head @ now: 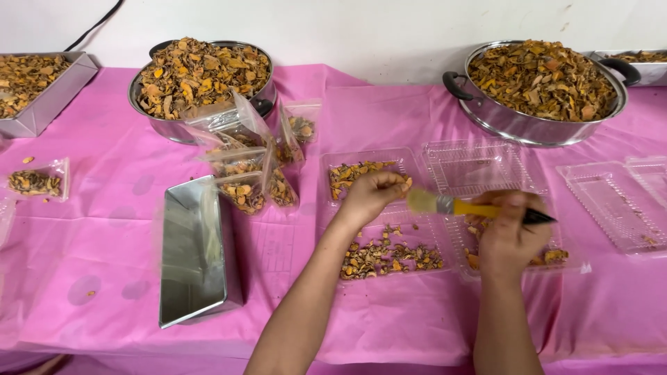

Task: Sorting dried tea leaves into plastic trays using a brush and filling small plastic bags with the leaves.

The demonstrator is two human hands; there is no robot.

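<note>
Left fingers: we are curling them together on a few dried pieces, our left hand [372, 196] hovering over the clear hinged container [410, 163].
Right fingers: we are clamping them around the brush [458, 206], yellow-handled, its bristles pointing toward the left hand; our right hand [513, 236] is gripping mid-handle.
Container: lying open on the pink tablecloth [111, 229], dried pieces [389, 258] inside.
Surroundings: we are facing bagged pieces [243, 187], a steel tray [194, 253] and two heaped pans [542, 83].

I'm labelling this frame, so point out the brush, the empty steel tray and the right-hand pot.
brush [467, 207]: head view, on the yellow handle beside the ferrule.
steel tray [189, 257]: head view, on its bare inner floor.
right pot [517, 127]: head view, on the steel side wall.
</note>
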